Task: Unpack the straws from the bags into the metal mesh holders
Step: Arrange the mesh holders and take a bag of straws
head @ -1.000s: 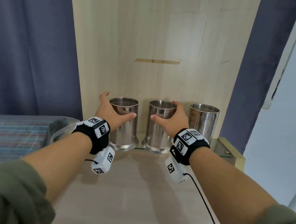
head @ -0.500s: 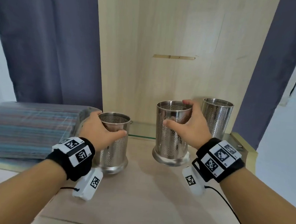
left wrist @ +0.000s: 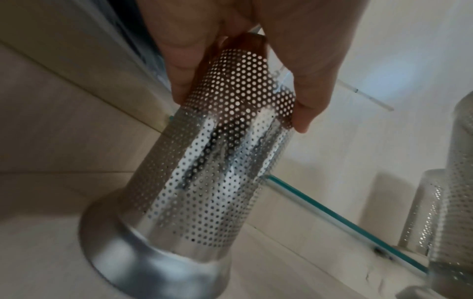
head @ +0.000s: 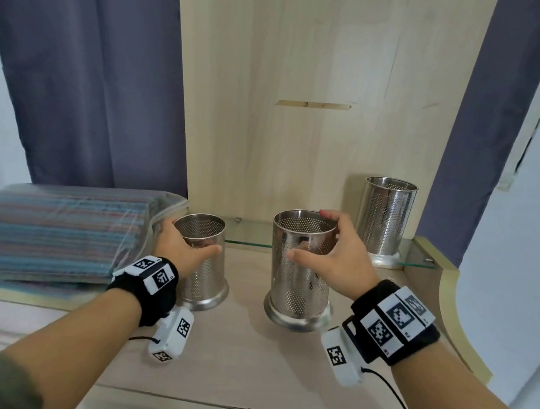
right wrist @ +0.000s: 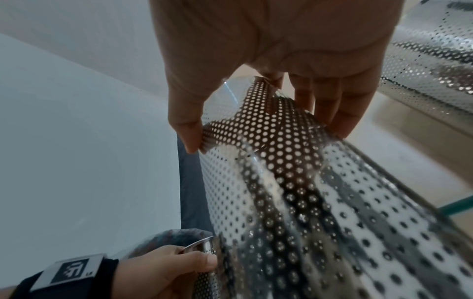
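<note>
The left hand (head: 180,249) grips the left holder (head: 205,263) near its rim, thumb across the near wall and fingers wrapped behind it. The right hand (head: 331,258) grips the middle holder (head: 301,269) the same way, thumb on the front, fingertips over the far rim. Both holders stand upright with mouths open upward; the left one's base rests on the desk (head: 253,355), while the middle one looks tilted slightly, its base touching or just off the desk, I cannot tell which. A 3rd holder (head: 388,221) stands untouched on the glass shelf (head: 251,234) behind and to the right.

The relation that matters: the bag of straws (head: 58,232) lies flat to the far left, just beside the left holder, almost touching the left hand's knuckles. Its straws run left to right, long axis horizontal, while the holders' axes are vertical, so by my judgement the straws must be turned upright before they drop in. The left hand is clearly the nearer one to the bag.

The head view alone shows the bag and all 3 holders. The left wrist view shows the left holder's flared base (left wrist: 153,261) on the desk. The right wrist view shows the fingertips (right wrist: 340,121) pressed on the perforated wall of the middle holder, hidden from the head.
</note>
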Tool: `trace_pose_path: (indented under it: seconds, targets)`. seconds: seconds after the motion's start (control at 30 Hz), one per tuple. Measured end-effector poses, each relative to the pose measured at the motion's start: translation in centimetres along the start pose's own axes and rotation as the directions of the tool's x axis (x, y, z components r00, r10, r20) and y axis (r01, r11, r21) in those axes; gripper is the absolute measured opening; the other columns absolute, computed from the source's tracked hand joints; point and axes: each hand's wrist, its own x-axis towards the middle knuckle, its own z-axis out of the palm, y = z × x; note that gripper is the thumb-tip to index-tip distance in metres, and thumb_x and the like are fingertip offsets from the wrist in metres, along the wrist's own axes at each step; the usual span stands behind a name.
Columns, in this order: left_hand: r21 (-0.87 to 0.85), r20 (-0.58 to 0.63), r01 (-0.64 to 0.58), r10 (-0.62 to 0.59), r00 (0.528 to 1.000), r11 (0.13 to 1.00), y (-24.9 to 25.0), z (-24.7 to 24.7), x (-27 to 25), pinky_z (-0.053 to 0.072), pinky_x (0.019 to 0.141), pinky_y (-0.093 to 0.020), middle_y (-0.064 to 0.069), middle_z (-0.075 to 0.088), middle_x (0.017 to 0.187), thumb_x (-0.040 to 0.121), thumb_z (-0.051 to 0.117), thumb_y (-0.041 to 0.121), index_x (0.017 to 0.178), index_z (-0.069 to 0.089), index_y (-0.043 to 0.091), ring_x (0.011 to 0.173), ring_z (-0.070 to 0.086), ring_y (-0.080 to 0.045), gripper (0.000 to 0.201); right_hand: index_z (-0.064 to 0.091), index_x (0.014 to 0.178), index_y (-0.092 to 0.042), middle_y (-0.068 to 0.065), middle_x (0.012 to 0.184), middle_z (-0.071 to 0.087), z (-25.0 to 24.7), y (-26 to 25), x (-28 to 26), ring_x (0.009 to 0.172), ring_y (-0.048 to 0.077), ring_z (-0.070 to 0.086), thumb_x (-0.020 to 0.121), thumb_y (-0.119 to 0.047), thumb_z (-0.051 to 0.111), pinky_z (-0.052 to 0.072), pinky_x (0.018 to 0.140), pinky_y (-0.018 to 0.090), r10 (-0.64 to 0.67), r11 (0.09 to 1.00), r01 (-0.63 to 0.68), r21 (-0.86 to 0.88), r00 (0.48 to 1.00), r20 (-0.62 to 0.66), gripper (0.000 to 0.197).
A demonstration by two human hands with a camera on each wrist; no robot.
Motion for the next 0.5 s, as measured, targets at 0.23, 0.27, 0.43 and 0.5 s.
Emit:
trace_pose_path:
  seconds: [0.23, 0.27, 0.43, 0.5]
  targets:
    - [0.196, 0.086, -0.069, 0.053, 0.995, 0.978, 0.2, -0.3, -0.3, 0.028, 0.116, -0.043, -0.014, 0.028, 0.157, 0.068, 0.084, 0.044, 0.154, 0.005, 0.007, 0.143, 0.029, -0.029, 0.123, 0.040, 0.138, -0.022, -0.020, 0.114, 0.056, 1.0, -0.1, -1.1, 0.105, -0.002, 0.059, 0.062, -0.029, 0.094, 0.048, 0.089, 0.013, -0.002, 1.000, 0.002, -0.007, 0.998, 0.066, 0.094]
    - [0.242, 0.072, -0.125, 0.111, 0.991, 0.962, 0.7, -0.5, -1.2, 0.018, 0.120, -0.041, -0.013, 0.013, 0.161, 0.074, 0.080, 0.045, 0.154, -0.003, 0.006, 0.148, 0.015, -0.027, 0.122, 0.040, 0.139, -0.022, -0.021, 0.114, 0.056, 1.3, -0.1, -1.3, 0.104, -0.006, 0.058, 0.061, -0.030, 0.094, 0.047, 0.087, 0.010, -0.005, 1.000, 0.005, -0.007, 0.996, 0.084, 0.095]
    - [0.151, 0.001, -0.503, 0.509, 0.861, 0.851, 3.0, -3.8, -5.5, 0.019, 0.117, -0.031, -0.007, 0.029, 0.155, 0.084, 0.070, 0.040, 0.151, 0.026, 0.010, 0.144, 0.022, -0.018, 0.085, 0.040, 0.141, -0.021, -0.022, 0.116, 0.057, 3.5, -0.8, -2.5, 0.101, -0.019, 0.054, 0.058, -0.034, 0.094, 0.040, 0.084, 0.001, -0.051, 0.998, 0.057, -0.020, 0.973, 0.225, 0.099]
    - [0.073, -0.019, -0.555, 0.557, 0.830, 0.829, 3.6, -6.2, -6.1, 0.031, 0.111, -0.030, -0.002, 0.045, 0.140, 0.082, 0.069, 0.041, 0.141, 0.043, 0.012, 0.133, 0.040, -0.013, 0.070, 0.039, 0.142, -0.019, -0.024, 0.116, 0.055, 4.8, -1.4, -2.5, 0.098, -0.022, 0.054, 0.061, -0.033, 0.093, 0.040, 0.082, 0.001, -0.079, 0.996, 0.084, -0.005, 0.954, 0.291, 0.098]
